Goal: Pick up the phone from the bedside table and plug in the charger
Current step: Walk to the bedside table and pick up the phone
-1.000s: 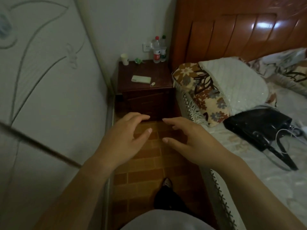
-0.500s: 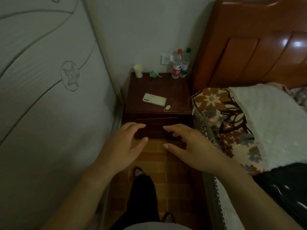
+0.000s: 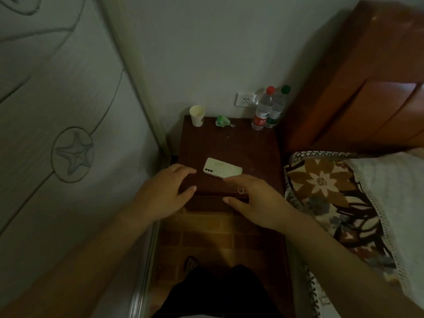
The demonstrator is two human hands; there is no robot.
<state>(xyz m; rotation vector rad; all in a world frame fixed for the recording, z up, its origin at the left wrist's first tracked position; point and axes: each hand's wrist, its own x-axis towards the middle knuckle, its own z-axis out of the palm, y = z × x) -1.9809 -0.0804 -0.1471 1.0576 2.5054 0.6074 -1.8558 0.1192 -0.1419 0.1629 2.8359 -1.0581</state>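
Observation:
A pale green phone (image 3: 222,168) lies face down near the front edge of the dark wooden bedside table (image 3: 229,143). My right hand (image 3: 254,198) hovers just in front of it, fingers spread, fingertips at the phone's near edge. My left hand (image 3: 165,191) is open to the left of the phone, over the table's front left corner. A white wall socket (image 3: 245,100) sits on the wall behind the table. I see no charger or cable.
At the back of the table stand a paper cup (image 3: 197,115), a crumpled green wrapper (image 3: 222,121) and two water bottles (image 3: 268,109). A wardrobe door (image 3: 57,134) lines the left. The bed with a floral pillow (image 3: 332,191) and wooden headboard (image 3: 358,88) is on the right.
I have stepped closer to the bedside table. Both hands moved forward from over the floor to the table's front edge, the right one reaching the phone.

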